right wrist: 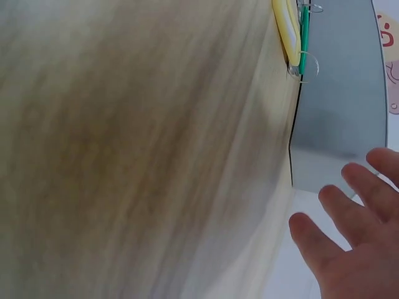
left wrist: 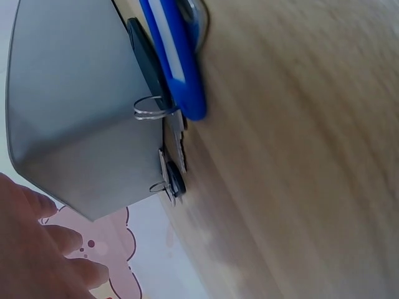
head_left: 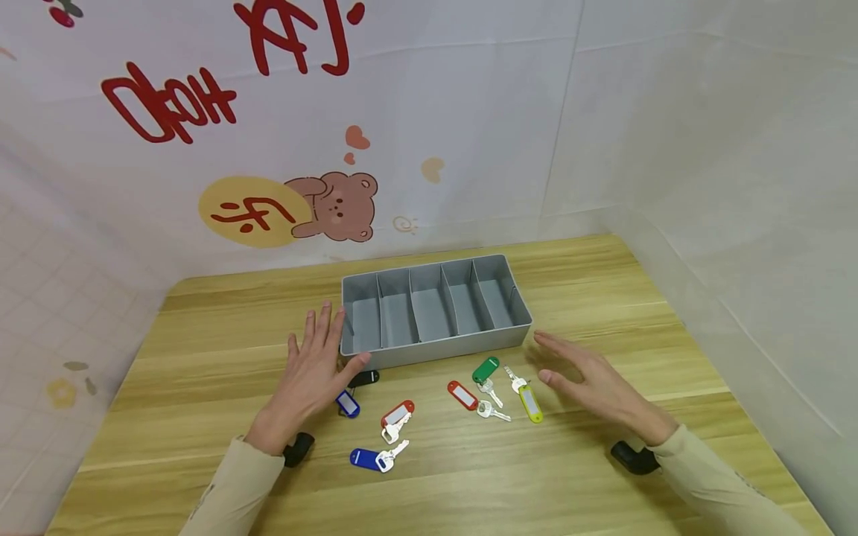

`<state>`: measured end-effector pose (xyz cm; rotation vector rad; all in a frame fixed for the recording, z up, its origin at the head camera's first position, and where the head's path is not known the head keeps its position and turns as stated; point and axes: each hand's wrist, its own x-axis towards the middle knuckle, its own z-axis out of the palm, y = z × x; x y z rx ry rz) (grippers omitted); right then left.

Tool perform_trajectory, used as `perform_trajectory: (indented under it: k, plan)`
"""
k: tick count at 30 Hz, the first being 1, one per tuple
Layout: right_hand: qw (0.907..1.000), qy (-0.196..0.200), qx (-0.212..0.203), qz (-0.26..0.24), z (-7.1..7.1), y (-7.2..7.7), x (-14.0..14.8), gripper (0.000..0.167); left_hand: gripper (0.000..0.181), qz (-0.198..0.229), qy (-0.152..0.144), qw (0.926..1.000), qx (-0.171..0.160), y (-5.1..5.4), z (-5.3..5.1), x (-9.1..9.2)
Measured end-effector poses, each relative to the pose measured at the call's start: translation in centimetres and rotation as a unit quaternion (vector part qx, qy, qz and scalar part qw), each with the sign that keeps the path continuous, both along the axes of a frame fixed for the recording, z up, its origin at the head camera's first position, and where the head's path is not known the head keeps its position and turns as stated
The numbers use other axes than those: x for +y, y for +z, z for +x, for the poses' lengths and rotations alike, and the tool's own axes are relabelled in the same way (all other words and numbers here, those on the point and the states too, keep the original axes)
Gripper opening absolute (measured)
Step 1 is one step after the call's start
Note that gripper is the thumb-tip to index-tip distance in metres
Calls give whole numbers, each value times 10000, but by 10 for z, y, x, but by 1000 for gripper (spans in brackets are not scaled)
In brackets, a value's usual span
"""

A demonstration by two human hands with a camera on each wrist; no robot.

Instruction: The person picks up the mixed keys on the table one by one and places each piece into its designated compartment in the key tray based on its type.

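A grey tray (head_left: 436, 350) with several side-by-side compartments stands on the table. At its left end is my left hand (head_left: 311, 380), fingers straight and spread; contact with the tray cannot be told. My right hand (head_left: 593, 380) hovers off the right end, fingers extended, holding nothing. Tagged keys lie in front of the tray. By my left hand are a black key tag (head_left: 364, 378) and a blue key tag (head_left: 348, 403). A yellow key tag (head_left: 530, 403) with its key lies nearest my right hand. Another dark tag (left wrist: 176, 179) shows in the left wrist view.
Between the hands lie a red key tag (head_left: 398, 412), a lower blue tag (head_left: 365, 458), a second red tag (head_left: 462, 395) and a green tag (head_left: 485, 369), each with a key. Behind the wooden table (head_left: 469, 484) hangs a white printed cloth (head_left: 482, 134).
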<state>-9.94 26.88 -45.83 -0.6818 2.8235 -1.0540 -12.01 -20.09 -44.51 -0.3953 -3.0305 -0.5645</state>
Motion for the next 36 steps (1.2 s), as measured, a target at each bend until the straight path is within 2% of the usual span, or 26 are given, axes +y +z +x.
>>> perform_trajectory:
  k: [7,16,22,29,36]
  plan:
    - [9998,8,-155,-116,-2,-5,0,59,94,13,0,9999,-124,-1,-2,3]
    - [9983,292,-299,-405,-6,-9,-4,50,93,63,4,9999,-144,-3,-4,4]
    - [9986,272,-379,-234,-7,-11,-7,39,91,136,44,9998,-131,-5,-4,5]
    - [9985,416,-290,-213,-9,-15,-10,26,90,182,83,9997,-115,-5,-4,6]
    - [9979,559,-184,-276,-13,-18,-11,19,89,247,70,9997,-51,-4,-3,9]
